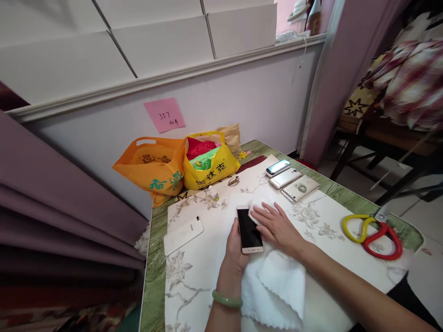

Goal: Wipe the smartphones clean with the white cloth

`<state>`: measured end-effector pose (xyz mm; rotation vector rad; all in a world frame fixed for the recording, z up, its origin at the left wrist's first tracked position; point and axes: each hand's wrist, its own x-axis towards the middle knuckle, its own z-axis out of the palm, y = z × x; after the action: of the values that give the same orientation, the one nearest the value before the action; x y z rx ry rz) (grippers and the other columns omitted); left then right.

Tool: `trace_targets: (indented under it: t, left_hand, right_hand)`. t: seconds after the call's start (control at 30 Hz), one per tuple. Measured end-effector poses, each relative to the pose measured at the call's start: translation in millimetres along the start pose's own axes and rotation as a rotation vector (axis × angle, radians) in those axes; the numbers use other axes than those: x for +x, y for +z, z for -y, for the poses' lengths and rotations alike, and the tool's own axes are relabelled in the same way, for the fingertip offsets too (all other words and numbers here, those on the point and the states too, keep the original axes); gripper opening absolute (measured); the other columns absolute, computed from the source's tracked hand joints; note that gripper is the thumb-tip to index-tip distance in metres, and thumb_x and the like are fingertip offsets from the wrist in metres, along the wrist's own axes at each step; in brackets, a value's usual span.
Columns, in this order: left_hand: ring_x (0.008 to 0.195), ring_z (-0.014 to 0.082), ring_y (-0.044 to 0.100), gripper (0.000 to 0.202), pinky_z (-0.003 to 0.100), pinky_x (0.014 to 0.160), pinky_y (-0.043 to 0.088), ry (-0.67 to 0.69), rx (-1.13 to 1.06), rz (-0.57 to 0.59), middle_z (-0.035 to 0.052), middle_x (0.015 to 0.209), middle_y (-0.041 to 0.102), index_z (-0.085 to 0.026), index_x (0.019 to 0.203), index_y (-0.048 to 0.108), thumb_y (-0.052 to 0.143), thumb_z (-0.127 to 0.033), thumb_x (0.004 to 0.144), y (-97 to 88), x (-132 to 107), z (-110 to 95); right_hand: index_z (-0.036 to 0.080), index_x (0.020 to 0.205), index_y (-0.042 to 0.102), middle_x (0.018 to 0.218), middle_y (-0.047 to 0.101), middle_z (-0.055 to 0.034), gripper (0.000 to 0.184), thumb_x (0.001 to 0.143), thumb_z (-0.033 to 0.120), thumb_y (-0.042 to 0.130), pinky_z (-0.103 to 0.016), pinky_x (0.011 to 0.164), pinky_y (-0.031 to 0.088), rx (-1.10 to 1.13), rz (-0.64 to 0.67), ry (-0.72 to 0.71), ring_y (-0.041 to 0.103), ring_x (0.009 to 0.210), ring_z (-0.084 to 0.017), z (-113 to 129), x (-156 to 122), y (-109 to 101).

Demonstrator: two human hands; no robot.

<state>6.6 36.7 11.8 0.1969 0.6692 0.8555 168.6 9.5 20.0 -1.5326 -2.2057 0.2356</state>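
1. White scalloped-edge cloth point(280, 290): lies rumpled at the near side, between the person's forearms, on a floral mat point(188, 288) that covers much of the green tabletop point(152, 281).
2. Green bangle point(227, 299): worn on the left wrist, just left of the cloth.
3. Left hand point(236, 246): gripping the left side of a smartphone point(250, 233). The phone is at mid-scene, beyond the cloth, dark screen facing up, light frame visible.
4. Right hand point(275, 226): fingers extended and slightly spread at the phone's right edge, with white fabric point(255, 213) at the fingertips. Whether the fabric is pinched or merely pressed cannot be told.
5. White Honor phone point(185, 235): on the mat to the left, back upward, well apart from the hands.
6. Far right of the hands: three phones in a row, a screen-up phone point(278, 168), a silver phone point(285, 178) and a phone with a ring holder point(308, 188).
7. Scissors point(386, 242): at the right, one handle yellow, one red.
8. Far side: small bottle point(214, 193), eyeglasses point(234, 180), and behind them an orange bag point(152, 170) beside a yellow bag point(211, 174) holding red and green items.
9. Pink paper point(164, 114): on the wall above the bags, handwritten "357".
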Motion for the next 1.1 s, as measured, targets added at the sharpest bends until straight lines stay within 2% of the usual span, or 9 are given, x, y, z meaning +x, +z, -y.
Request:
trace_targets:
  t: [0.1,0.2,0.3,0.4,0.5,0.67,0.8,0.97,1.1]
  left_hand:
    - [0.092,0.024,0.07,0.048,0.035,0.086,0.054,-0.014,-0.032,-0.026,0.0142,0.105,0.073,-0.008,0.12,0.064,0.051,-0.046,0.092,0.8,-0.5,-2.8]
    - [0.085,0.0233,0.071,0.05,0.033,0.079,0.056,-0.087,0.001,-0.025,0.0141,0.096,0.074,-0.007,0.115,0.065,0.055,-0.049,0.09,0.9,-2.7,-5.1]
    - [0.077,0.0203,0.071,0.048,0.03,0.072,0.057,-0.075,0.023,-0.031,0.0123,0.091,0.074,-0.008,0.114,0.066,0.055,-0.048,0.09,0.4,-3.8,-4.5]
    - [0.091,0.0208,0.07,0.046,0.031,0.082,0.055,-0.014,0.013,-0.026,0.0121,0.106,0.073,-0.012,0.123,0.062,0.052,-0.045,0.092,0.5,-2.9,-1.7]
    - [0.097,0.021,0.069,0.044,0.033,0.091,0.052,0.001,0.001,-0.019,0.0109,0.111,0.072,-0.013,0.126,0.06,0.052,-0.041,0.093,1.1,-1.7,-0.3]
    - [0.094,0.0231,0.07,0.045,0.035,0.09,0.053,-0.029,0.0,0.003,0.0108,0.103,0.074,-0.011,0.115,0.066,0.049,-0.046,0.093,1.7,-1.9,-3.4]
    - [0.087,0.0225,0.071,0.046,0.034,0.086,0.055,-0.103,0.029,-0.01,0.0126,0.096,0.075,-0.008,0.109,0.067,0.052,-0.048,0.091,0.1,-2.5,-4.1]
    - [0.096,0.022,0.069,0.042,0.034,0.087,0.054,-0.01,0.003,-0.002,0.0131,0.11,0.071,-0.011,0.12,0.063,0.052,-0.04,0.093,-0.5,-1.4,-1.1]
    - [0.088,0.0232,0.07,0.04,0.041,0.087,0.053,0.021,-0.009,0.001,0.0096,0.104,0.073,-0.016,0.12,0.063,0.052,-0.042,0.093,-0.1,-0.7,-1.8]
  right_hand:
    - [0.031,0.142,0.048,0.143,0.053,-0.0015,0.042,0.1,0.036,0.043,-0.054,0.12,0.012,0.071,0.048,-0.232,0.035,0.141,-0.024,9.8,-27.3,-3.6]
    - [0.032,0.138,0.051,0.141,0.055,-0.0002,0.039,0.1,0.035,0.042,-0.048,0.121,0.013,0.171,0.112,-0.362,0.04,0.138,-0.019,24.5,-29.8,-6.5]
    - [0.034,0.132,0.057,0.145,0.051,0.0009,0.036,0.103,0.035,0.036,-0.047,0.119,0.017,0.228,0.132,-0.281,0.042,0.137,-0.017,27.1,-7.3,-6.9]
    - [0.031,0.144,0.043,0.153,0.04,-0.0037,0.044,0.102,0.038,0.035,-0.051,0.117,0.022,0.198,0.109,-0.127,0.037,0.14,-0.02,16.3,11.8,-6.6]
    - [0.029,0.148,0.038,0.153,0.04,-0.0055,0.047,0.102,0.038,0.035,-0.058,0.115,0.022,0.108,0.105,0.004,0.036,0.141,-0.025,6.6,6.6,-8.8]
    - [0.033,0.137,0.053,0.142,0.054,-0.001,0.039,0.1,0.037,0.042,-0.054,0.117,0.017,0.088,0.144,-0.129,0.035,0.141,-0.026,18.8,-28.0,-21.6]
    - [0.036,0.135,0.054,0.138,0.058,0.0026,0.036,0.1,0.036,0.043,-0.044,0.116,0.024,0.182,0.207,-0.321,0.042,0.137,-0.02,31.3,-18.0,-25.1]
    - [0.032,0.145,0.043,0.149,0.046,-0.0017,0.044,0.101,0.035,0.035,-0.048,0.111,0.031,0.115,0.12,-0.14,0.038,0.139,-0.024,12.3,19.5,-12.2]
    - [0.029,0.141,0.05,0.145,0.051,-0.0032,0.044,0.099,0.024,0.036,-0.049,0.106,0.037,0.035,0.054,-0.045,0.044,0.134,-0.026,-2.5,10.4,-4.1]
